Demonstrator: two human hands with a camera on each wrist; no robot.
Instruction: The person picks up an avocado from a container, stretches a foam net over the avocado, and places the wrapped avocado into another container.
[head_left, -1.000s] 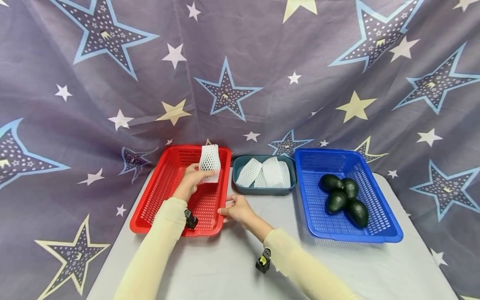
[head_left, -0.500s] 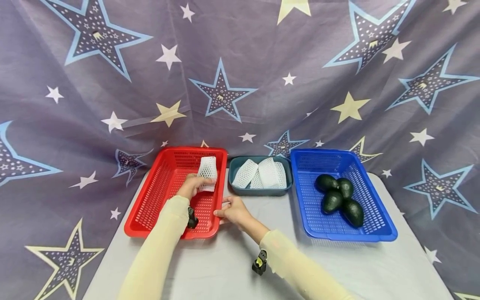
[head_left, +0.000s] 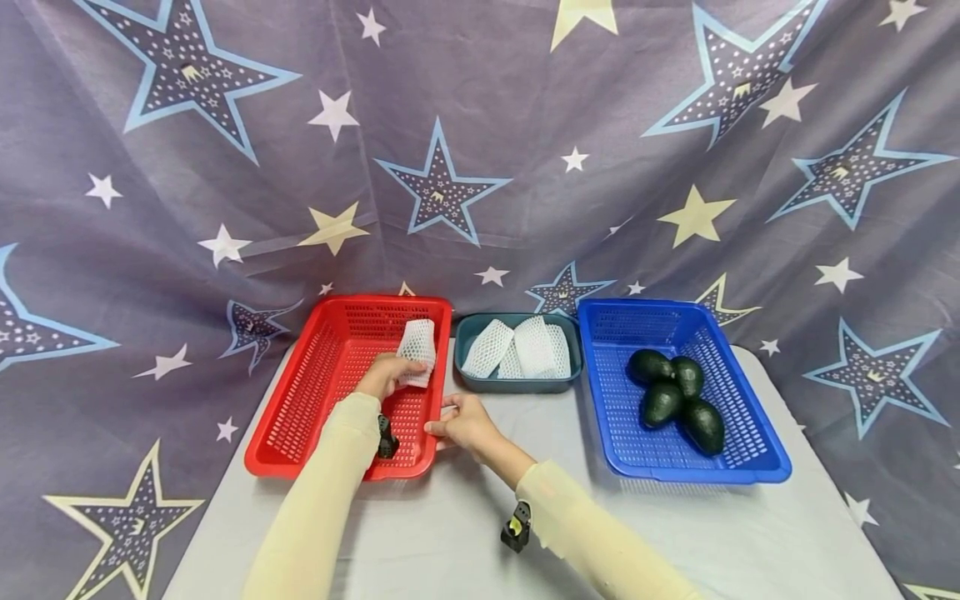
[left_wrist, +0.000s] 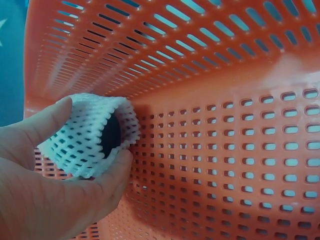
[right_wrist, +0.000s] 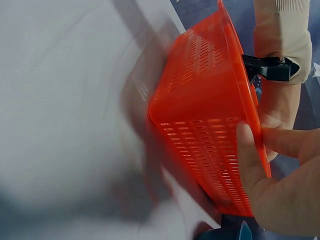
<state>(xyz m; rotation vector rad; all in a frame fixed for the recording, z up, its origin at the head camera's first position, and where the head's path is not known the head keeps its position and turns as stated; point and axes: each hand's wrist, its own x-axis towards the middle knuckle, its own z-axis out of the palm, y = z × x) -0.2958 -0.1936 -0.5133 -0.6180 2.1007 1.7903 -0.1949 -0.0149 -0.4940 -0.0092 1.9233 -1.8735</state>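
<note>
My left hand [head_left: 387, 375] holds an avocado in a white foam net sleeve [head_left: 417, 343] low inside the red basket [head_left: 330, 383], by its right wall. In the left wrist view, thumb and fingers grip the sleeve on opposite sides, and the dark avocado [left_wrist: 111, 136] shows through its open end. Whether it touches the basket floor I cannot tell. My right hand [head_left: 470, 423] pinches the red basket's right rim; the right wrist view has the thumb [right_wrist: 248, 150] against the outer wall and a finger over the rim.
A teal tray [head_left: 517, 386] with several white foam sleeves [head_left: 534, 346] stands at the back, between the baskets. To the right, a blue basket [head_left: 697, 475] holds several bare avocados [head_left: 662, 404]. A star-printed cloth [head_left: 480, 100] hangs behind the white table [head_left: 562, 533].
My left hand has lowered the sleeved avocado deeper into the red basket, and the sleeve has tilted a little. My right hand keeps its hold on the rim. The whole view has shifted slightly.
</note>
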